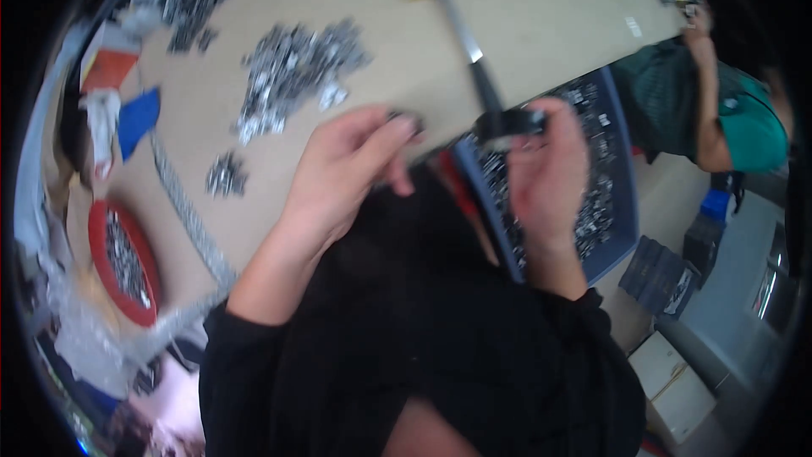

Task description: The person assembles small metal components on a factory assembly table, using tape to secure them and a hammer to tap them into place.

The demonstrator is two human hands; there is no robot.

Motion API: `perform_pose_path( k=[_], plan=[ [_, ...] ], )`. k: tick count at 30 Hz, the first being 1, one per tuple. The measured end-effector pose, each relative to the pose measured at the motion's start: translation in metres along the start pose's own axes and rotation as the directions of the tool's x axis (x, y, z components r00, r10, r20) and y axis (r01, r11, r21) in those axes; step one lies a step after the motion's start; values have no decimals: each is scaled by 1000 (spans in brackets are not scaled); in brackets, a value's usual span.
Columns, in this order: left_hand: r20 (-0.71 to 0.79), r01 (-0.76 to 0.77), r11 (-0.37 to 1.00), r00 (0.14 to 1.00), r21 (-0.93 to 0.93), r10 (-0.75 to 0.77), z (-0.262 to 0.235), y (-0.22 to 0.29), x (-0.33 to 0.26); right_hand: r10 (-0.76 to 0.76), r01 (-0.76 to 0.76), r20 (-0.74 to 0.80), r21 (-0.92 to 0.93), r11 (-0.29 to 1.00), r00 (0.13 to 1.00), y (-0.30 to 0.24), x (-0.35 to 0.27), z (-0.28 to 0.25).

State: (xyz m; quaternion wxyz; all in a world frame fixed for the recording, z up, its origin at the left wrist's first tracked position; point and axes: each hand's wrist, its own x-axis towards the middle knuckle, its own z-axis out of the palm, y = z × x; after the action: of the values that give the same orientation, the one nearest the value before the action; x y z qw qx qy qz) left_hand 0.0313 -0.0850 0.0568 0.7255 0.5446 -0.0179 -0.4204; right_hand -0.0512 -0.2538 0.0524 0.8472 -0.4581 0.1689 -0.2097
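My left hand (pixel 351 165) hovers at the near edge of a tan table (pixel 541 25), its fingertips pinching a small dark metal part (pixel 406 123). My right hand (pixel 545 173) is raised beside it and grips a black part (pixel 512 124) between thumb and fingers. A hammer (pixel 461 30) with a yellow-tipped head and black grip lies on the table just beyond both hands. Below my right hand stands a blue tray (pixel 622 169) filled with small dark parts.
Piles of small silvery metal parts (pixel 292 72) lie across the table. A metal chain (pixel 190 220) runs along its left side beside a red bowl (pixel 101 275) of parts. Another person in a green shirt (pixel 727 118) works at the far right. Cardboard boxes (pixel 677 385) sit on the floor.
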Motion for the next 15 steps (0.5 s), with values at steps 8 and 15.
perform_pose_path(
  k=[8, 15],
  plan=[
    [8, -115, 941, 993, 318, 119, 4, -2, -6, -197, 251, 181, -350, 903, 963, 13, 4, 5],
    [87, -173, 806, 985, 566, 150, 11, 2, -17, -189, 365, 334, -613, 700, 923, 7, -12, 8]
  ],
)
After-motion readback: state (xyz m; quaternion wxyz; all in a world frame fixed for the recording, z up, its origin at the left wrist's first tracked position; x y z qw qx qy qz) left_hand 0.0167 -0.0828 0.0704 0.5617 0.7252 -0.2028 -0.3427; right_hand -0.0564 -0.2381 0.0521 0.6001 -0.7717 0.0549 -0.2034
